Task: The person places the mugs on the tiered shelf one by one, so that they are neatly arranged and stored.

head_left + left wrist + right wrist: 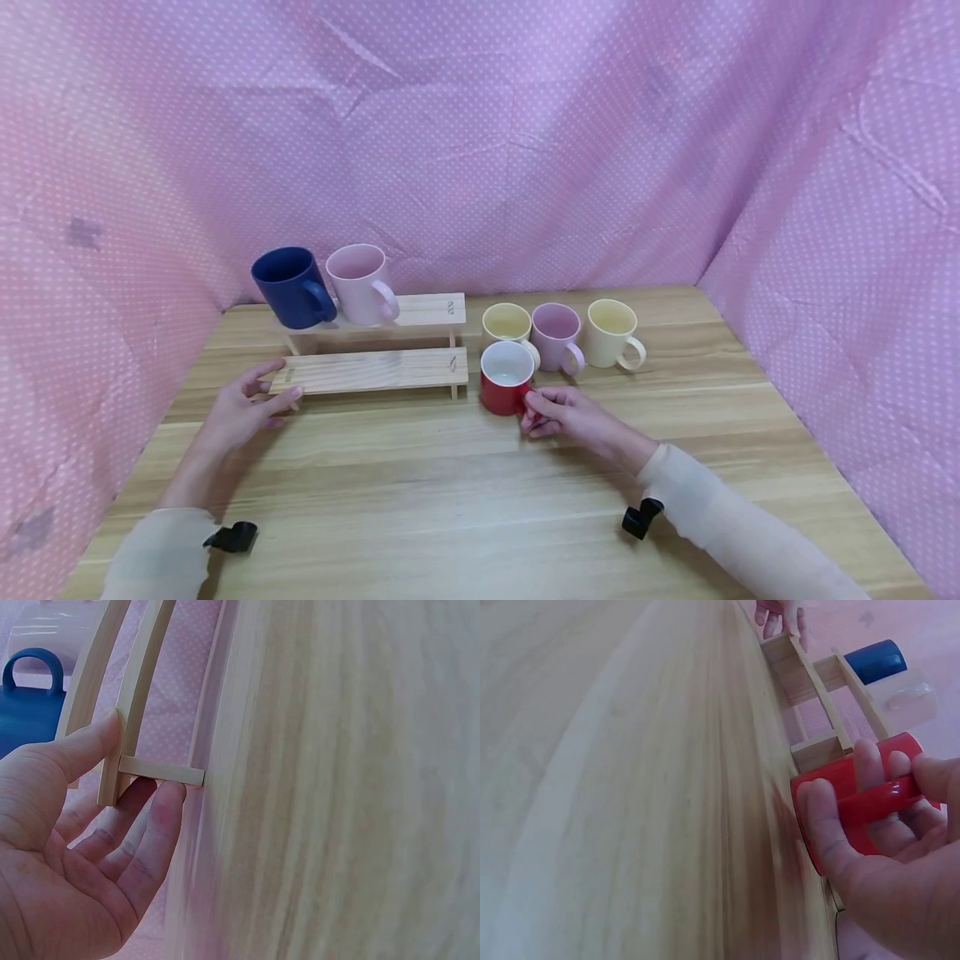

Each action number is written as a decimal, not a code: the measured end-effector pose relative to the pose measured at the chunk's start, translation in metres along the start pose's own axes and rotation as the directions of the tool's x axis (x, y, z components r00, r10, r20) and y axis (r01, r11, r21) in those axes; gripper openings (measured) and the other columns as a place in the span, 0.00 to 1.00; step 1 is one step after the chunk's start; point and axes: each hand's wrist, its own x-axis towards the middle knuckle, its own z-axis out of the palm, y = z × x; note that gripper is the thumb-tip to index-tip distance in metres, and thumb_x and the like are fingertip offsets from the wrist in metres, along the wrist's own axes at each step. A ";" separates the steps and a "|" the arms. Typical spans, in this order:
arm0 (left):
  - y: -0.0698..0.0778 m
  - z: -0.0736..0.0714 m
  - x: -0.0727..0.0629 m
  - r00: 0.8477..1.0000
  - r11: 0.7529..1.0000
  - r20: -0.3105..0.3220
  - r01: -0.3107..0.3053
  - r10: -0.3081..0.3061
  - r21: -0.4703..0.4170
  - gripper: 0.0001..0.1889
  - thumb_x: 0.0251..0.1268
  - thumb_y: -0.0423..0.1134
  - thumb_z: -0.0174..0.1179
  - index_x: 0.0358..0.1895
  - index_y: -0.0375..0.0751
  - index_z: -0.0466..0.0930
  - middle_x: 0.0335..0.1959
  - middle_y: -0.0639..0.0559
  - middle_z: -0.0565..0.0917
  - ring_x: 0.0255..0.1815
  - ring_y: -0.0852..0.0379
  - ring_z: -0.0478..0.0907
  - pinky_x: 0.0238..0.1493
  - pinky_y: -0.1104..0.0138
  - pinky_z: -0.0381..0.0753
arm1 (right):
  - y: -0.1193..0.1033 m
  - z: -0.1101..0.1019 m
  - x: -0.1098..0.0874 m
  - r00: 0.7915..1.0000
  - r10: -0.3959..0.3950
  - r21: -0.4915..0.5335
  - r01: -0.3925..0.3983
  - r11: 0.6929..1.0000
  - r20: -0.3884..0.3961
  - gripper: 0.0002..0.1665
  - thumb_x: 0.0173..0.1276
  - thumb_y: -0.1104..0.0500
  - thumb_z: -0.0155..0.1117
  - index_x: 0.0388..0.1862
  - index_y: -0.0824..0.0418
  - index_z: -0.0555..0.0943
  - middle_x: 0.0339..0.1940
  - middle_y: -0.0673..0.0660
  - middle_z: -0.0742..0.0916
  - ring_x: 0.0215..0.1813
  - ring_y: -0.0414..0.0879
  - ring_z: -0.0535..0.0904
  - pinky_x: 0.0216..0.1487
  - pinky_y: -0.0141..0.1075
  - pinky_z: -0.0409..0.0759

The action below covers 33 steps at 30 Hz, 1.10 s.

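Observation:
My left hand (238, 410) holds the left end of the lower shelf of a two-tier wooden rack (375, 372). In the left wrist view the thumb presses the board's edge, with the fingers under it by a short leg (161, 769). With my right hand (573, 418) I grip the handle of a red mug (498, 395), white inside. It stands upright by the rack's right end, in front of a yellow mug (504, 323). In the right wrist view the fingers curl round the red handle (877, 802).
A dark blue mug (288, 293) and a light pink mug (360, 292) stand on the rack's upper tier. Right of the rack, a mauve mug (553, 337) and another yellow mug (606, 337) stand on the wooden table (450, 517). Pink dotted cloth (480, 150) hangs behind.

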 end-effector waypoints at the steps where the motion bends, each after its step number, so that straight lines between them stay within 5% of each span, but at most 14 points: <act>1: 0.000 0.000 0.000 1.000 1.000 0.001 0.002 -0.002 0.000 0.46 0.66 0.51 0.69 0.80 0.38 0.55 0.56 0.33 0.67 0.39 0.57 0.83 0.42 0.62 0.89 | 0.001 0.000 0.000 1.000 -0.010 -0.012 0.010 1.000 -0.004 0.21 0.82 0.52 0.55 0.41 0.72 0.78 0.44 0.67 0.86 0.46 0.52 0.84 0.56 0.47 0.85; 9: -0.003 -0.001 -0.002 1.000 1.000 0.002 0.008 -0.008 -0.001 0.46 0.66 0.52 0.69 0.80 0.38 0.55 0.58 0.32 0.65 0.39 0.56 0.83 0.42 0.62 0.89 | -0.006 0.004 -0.003 0.998 -0.065 -0.056 0.064 0.996 -0.014 0.22 0.83 0.53 0.53 0.40 0.73 0.76 0.42 0.65 0.87 0.46 0.55 0.84 0.48 0.42 0.87; 18: -0.002 -0.002 -0.002 1.000 1.000 -0.004 0.005 -0.004 0.022 0.47 0.66 0.54 0.69 0.80 0.39 0.55 0.59 0.30 0.65 0.40 0.54 0.84 0.41 0.62 0.89 | -0.051 0.008 0.000 0.974 -0.225 -0.076 0.224 0.972 -0.005 0.20 0.85 0.56 0.48 0.41 0.75 0.75 0.41 0.74 0.84 0.44 0.55 0.85 0.50 0.50 0.87; 22: -0.002 -0.001 0.000 1.000 1.000 -0.002 -0.001 0.001 0.017 0.47 0.66 0.53 0.69 0.80 0.39 0.55 0.59 0.30 0.65 0.40 0.54 0.84 0.41 0.62 0.89 | -0.071 0.014 0.008 0.964 -0.263 -0.071 0.260 0.963 -0.034 0.21 0.85 0.54 0.48 0.40 0.72 0.74 0.38 0.69 0.82 0.44 0.54 0.86 0.50 0.51 0.87; 29: -0.001 0.001 0.000 1.000 1.000 -0.003 -0.002 0.002 0.002 0.46 0.66 0.51 0.70 0.80 0.38 0.55 0.58 0.30 0.67 0.38 0.56 0.84 0.40 0.62 0.90 | -0.097 0.029 0.030 0.958 -0.283 -0.082 0.279 0.957 -0.046 0.20 0.86 0.54 0.44 0.38 0.69 0.71 0.35 0.60 0.78 0.48 0.66 0.81 0.47 0.47 0.87; 33: -0.001 0.000 0.001 1.000 1.000 -0.007 0.001 -0.001 0.013 0.47 0.66 0.52 0.70 0.80 0.38 0.55 0.57 0.31 0.67 0.38 0.56 0.84 0.40 0.62 0.90 | -0.105 0.037 0.044 0.957 -0.288 -0.054 0.285 0.957 -0.047 0.20 0.86 0.54 0.44 0.37 0.66 0.71 0.34 0.58 0.77 0.43 0.57 0.82 0.47 0.48 0.87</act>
